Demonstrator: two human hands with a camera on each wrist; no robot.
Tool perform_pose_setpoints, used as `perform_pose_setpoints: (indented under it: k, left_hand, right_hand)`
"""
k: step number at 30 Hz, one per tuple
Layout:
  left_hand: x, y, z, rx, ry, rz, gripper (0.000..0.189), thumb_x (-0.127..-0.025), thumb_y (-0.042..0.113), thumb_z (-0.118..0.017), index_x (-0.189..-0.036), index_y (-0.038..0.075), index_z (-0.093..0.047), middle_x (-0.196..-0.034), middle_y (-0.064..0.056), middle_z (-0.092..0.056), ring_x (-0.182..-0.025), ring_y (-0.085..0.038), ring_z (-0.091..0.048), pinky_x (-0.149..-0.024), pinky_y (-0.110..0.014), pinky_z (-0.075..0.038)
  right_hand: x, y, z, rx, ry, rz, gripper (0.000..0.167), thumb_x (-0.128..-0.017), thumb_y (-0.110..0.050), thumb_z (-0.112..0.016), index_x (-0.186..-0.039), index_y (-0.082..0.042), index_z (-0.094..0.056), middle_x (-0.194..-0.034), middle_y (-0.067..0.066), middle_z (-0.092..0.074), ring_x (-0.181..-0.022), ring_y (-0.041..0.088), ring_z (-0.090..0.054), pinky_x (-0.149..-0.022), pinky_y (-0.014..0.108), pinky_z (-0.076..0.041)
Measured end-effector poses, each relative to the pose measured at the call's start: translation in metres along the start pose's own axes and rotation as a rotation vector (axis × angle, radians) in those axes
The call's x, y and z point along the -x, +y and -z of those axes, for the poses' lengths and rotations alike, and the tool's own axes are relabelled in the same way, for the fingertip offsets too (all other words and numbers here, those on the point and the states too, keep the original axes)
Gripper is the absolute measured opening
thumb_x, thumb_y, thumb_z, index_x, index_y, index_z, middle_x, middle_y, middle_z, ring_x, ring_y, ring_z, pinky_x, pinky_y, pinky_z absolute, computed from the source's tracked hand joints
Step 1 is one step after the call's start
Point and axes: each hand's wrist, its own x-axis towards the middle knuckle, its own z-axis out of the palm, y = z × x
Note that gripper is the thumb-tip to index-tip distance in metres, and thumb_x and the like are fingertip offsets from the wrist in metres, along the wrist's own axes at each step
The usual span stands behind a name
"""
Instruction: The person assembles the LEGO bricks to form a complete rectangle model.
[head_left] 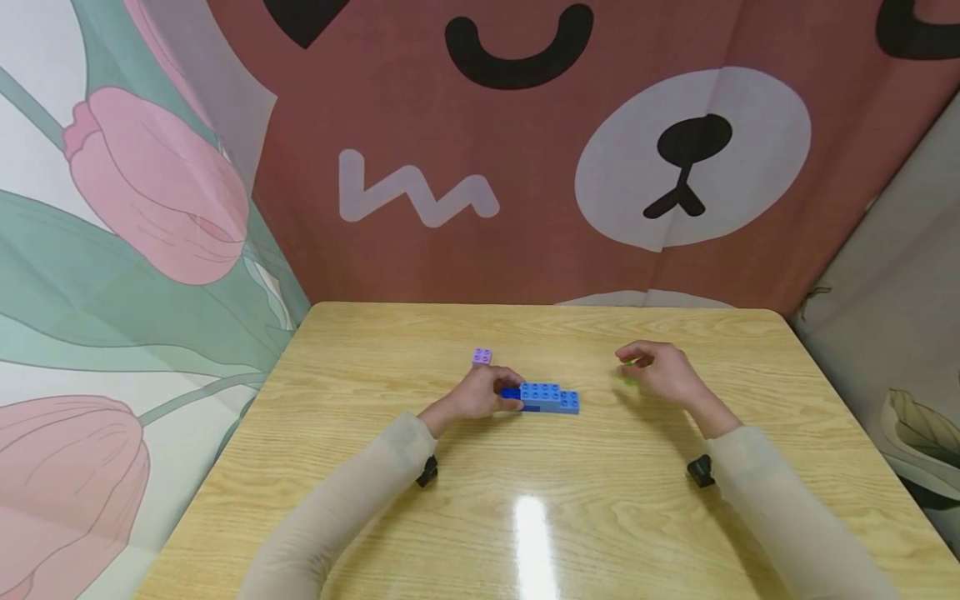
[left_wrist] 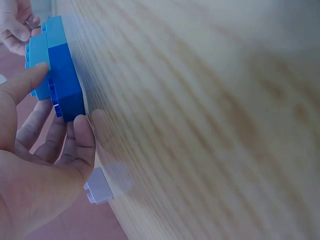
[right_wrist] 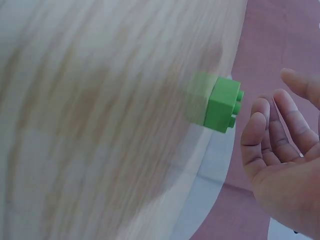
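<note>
Left of the table's middle, my left hand [head_left: 477, 393] holds the left end of a joined block of toy building bricks [head_left: 542, 395]. Light blue bricks sit on and beside a darker blue one. In the left wrist view the thumb presses the studded side of the blue bricks [left_wrist: 56, 70], with the fingers curled round the far side. My right hand [head_left: 664, 372] hovers beside a small green brick [right_wrist: 222, 105], its fingers loosely bent and apart from it. From the head view that hand hides most of the green brick.
A small purple brick [head_left: 482, 357] stands on the wooden table [head_left: 375, 342] just behind my left hand. Printed curtains hang at the table's back edge and along its sides. A small black device [head_left: 701, 471] is on my right wrist.
</note>
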Motion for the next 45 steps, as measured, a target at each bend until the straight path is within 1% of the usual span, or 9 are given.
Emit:
perform_pose_setpoints:
  k: [5,10,19,26,32,39,45]
  left_hand:
    - [0.0,0.001,0.001,-0.002,-0.003,-0.005,0.032,-0.09,0.014,-0.081,-0.119,0.006,-0.072,-0.111,-0.002,-0.07,-0.097,-0.013,-0.063,-0.085,-0.028,-0.052]
    - [-0.001,0.0,0.0,-0.018,0.002,-0.024,0.031,-0.089,0.013,-0.082,-0.118,0.005,-0.072,-0.11,-0.003,-0.071,-0.099,-0.014,-0.064,-0.086,-0.028,-0.051]
    - [0.0,0.001,0.0,-0.018,0.001,-0.032,0.031,-0.089,0.013,-0.082,-0.117,0.005,-0.072,-0.109,-0.003,-0.071,-0.098,-0.014,-0.064,-0.087,-0.029,-0.051]
    - [0.0,0.001,0.0,-0.019,0.0,-0.03,0.031,-0.09,0.014,-0.081,-0.118,0.005,-0.072,-0.111,-0.003,-0.071,-0.099,-0.015,-0.064,-0.087,-0.03,-0.051]
    - [0.0,-0.001,-0.001,-0.025,0.0,-0.035,0.031,-0.09,0.014,-0.081,-0.118,0.005,-0.072,-0.111,-0.003,-0.071,-0.1,-0.015,-0.064,-0.087,-0.029,-0.051]
    - [0.0,-0.001,-0.001,-0.028,0.001,-0.031,0.032,-0.09,0.014,-0.082,-0.119,0.005,-0.072,-0.111,-0.003,-0.071,-0.099,-0.014,-0.064,-0.087,-0.029,-0.051]
    - [0.0,0.0,0.0,-0.026,-0.002,-0.022,0.032,-0.09,0.015,-0.082,-0.119,0.006,-0.072,-0.111,-0.002,-0.07,-0.099,-0.013,-0.063,-0.088,-0.029,-0.051]
  right_hand:
    - [0.0,0.007,0.002,0.0,0.013,-0.031,0.032,-0.098,-0.018,-0.071,-0.126,-0.003,-0.069,-0.117,0.015,-0.068,-0.102,0.033,-0.062,-0.073,0.04,-0.052]
    - [-0.003,0.013,0.002,-0.012,0.02,-0.041,0.033,-0.098,-0.018,-0.071,-0.125,0.0,-0.069,-0.117,0.019,-0.069,-0.1,0.035,-0.063,-0.072,0.04,-0.053]
    - [-0.006,0.018,0.002,-0.004,-0.009,-0.056,0.037,-0.096,-0.017,-0.073,-0.127,0.002,-0.067,-0.122,0.022,-0.066,-0.105,0.04,-0.063,-0.079,0.048,-0.055]
    - [-0.009,0.021,0.0,0.005,-0.023,-0.035,0.039,-0.094,-0.012,-0.074,-0.128,0.006,-0.064,-0.121,0.026,-0.065,-0.106,0.044,-0.064,-0.082,0.05,-0.055]
    - [-0.012,0.023,-0.001,0.027,-0.041,-0.039,0.041,-0.093,-0.012,-0.076,-0.127,0.006,-0.064,-0.121,0.026,-0.065,-0.107,0.044,-0.063,-0.084,0.051,-0.054]
    - [-0.014,0.026,-0.002,0.036,-0.05,-0.05,0.04,-0.092,-0.009,-0.075,-0.127,0.006,-0.064,-0.119,0.025,-0.065,-0.107,0.043,-0.063,-0.081,0.05,-0.053]
    - [-0.013,0.024,-0.001,0.047,-0.051,-0.056,0.039,-0.091,-0.009,-0.076,-0.126,0.007,-0.065,-0.117,0.024,-0.066,-0.106,0.042,-0.063,-0.081,0.049,-0.053]
